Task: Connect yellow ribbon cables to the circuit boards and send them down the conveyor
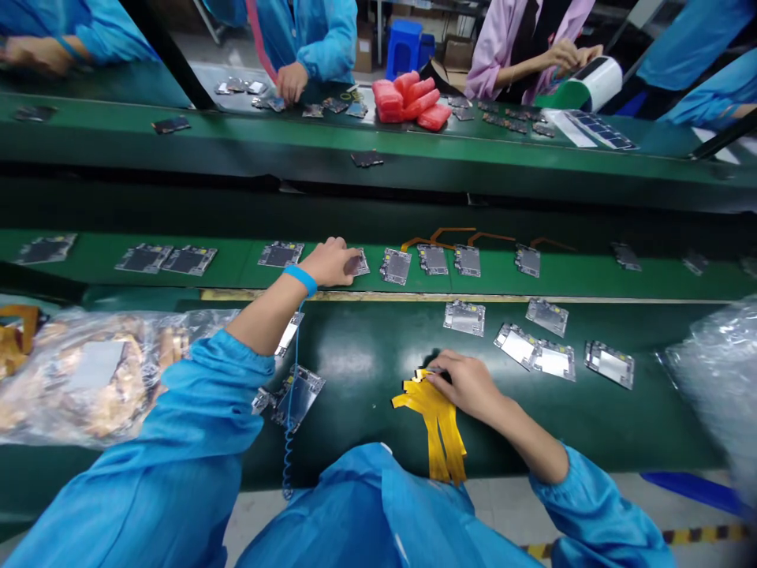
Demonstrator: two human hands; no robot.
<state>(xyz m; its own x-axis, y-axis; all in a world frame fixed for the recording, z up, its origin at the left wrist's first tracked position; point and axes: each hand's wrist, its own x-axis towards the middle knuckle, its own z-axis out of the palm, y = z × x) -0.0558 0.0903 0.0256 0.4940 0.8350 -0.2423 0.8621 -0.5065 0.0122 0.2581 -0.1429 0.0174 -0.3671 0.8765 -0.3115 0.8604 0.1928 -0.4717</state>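
My left hand (332, 262), wearing a blue wrist strap (301, 279), reaches to the raised green ledge. Its fingers are closed on a small circuit board (360, 263), which is partly hidden under them. On the lower bench my right hand (470, 384) pinches at the top end of a fanned bundle of yellow flex cables (441, 422). The cables' tails hang toward the bench's front edge. Right of my left hand lie several boards with orange flex cables attached, one of them a board (395, 267) close by. Below my left forearm rests a larger board (300, 397).
A clear plastic bag of orange flex parts (112, 371) lies at left, and more clear plastic (718, 379) at right. Several boards (550, 359) sit right of my right hand. Across the line, co-workers' hands work near red bundles (405, 101). A coiled cord (288, 450) hangs from my strap.
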